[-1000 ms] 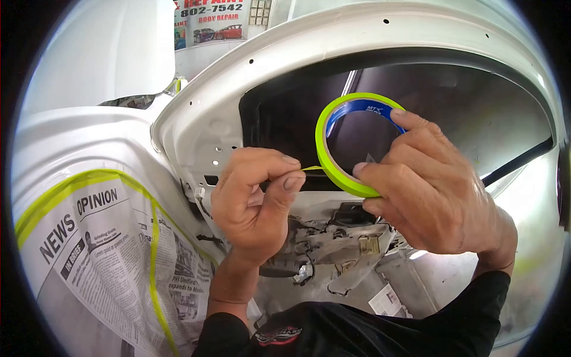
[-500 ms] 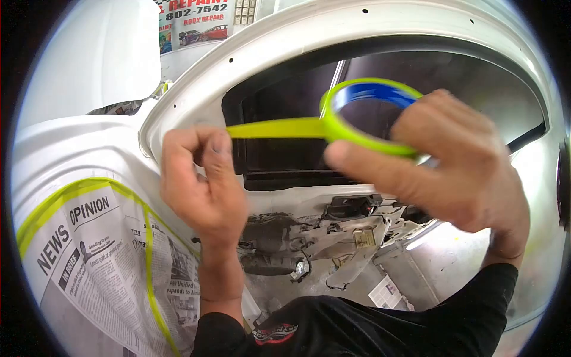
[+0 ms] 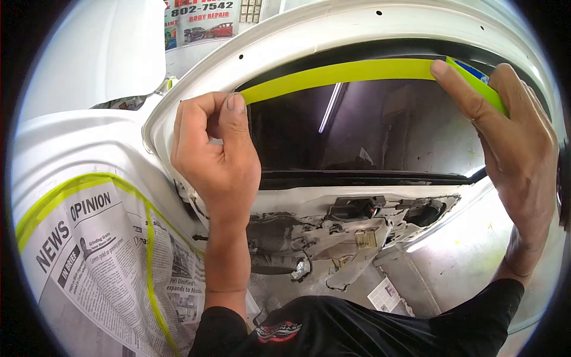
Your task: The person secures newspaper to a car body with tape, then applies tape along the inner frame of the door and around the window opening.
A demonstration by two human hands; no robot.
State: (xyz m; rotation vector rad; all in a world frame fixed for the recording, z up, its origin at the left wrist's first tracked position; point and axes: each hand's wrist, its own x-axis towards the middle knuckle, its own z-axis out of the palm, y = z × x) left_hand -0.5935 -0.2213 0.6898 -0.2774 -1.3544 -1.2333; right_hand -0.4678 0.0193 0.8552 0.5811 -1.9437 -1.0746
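A long strip of yellow-green tape [image 3: 339, 73] stretches between my two hands, along the upper part of the dark window [image 3: 369, 128] in a white car door [image 3: 291, 33]. At the window's left corner, my left hand [image 3: 217, 146] pinches the strip's end between thumb and finger. My right hand [image 3: 514, 131] is wrapped round the tape roll [image 3: 479, 86] near the upper right of the window. The roll is seen nearly edge-on, with a little of its blue core showing; the fingers behind it are partly hidden.
Newspaper [image 3: 113, 262] edged with the same tape covers part of the white car body [image 3: 77, 143] at left. Below the window, the door's inner panel [image 3: 285, 232] is exposed, with a handle mechanism [image 3: 357, 208]. A poster [image 3: 205, 21] hangs at the top.
My right hand has moved right and up with the roll, and the strip between my hands is much longer. My left hand has risen slightly and shifted right, still pinching the end.
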